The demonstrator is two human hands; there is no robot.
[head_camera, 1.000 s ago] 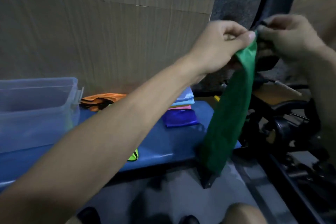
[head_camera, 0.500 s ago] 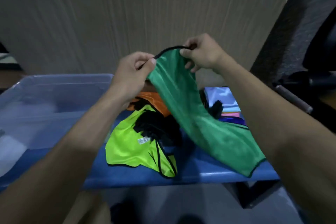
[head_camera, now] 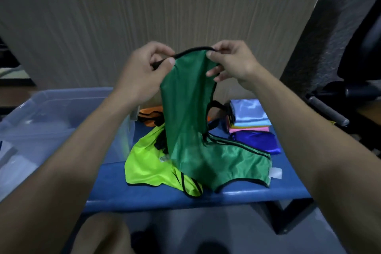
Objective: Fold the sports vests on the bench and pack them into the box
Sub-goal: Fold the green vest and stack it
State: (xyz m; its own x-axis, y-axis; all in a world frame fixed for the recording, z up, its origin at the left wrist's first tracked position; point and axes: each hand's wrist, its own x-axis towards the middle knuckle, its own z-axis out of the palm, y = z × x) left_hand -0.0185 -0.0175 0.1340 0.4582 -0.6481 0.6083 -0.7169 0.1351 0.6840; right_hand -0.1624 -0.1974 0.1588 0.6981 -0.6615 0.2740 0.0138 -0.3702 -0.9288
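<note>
I hold a dark green sports vest (head_camera: 191,121) with black trim up over the blue bench (head_camera: 226,194). My left hand (head_camera: 142,72) pinches its top black edge on the left and my right hand (head_camera: 231,62) pinches the same edge on the right. The vest's lower part lies spread on the bench. A neon yellow vest (head_camera: 148,165) lies crumpled under it to the left, and an orange vest (head_camera: 150,116) sits behind. A clear plastic box (head_camera: 61,121) stands on the bench's left end.
A stack of folded vests, light blue (head_camera: 249,112) on top, pink below and dark blue (head_camera: 257,140) at the bottom, sits at the bench's right rear. A large cardboard sheet (head_camera: 144,16) stands behind the bench. Dark equipment (head_camera: 350,88) is at right.
My view swung left from the bench's right end to its middle. Both hands carried the green vest over the bench, and its lower part now rests spread on the bench top.
</note>
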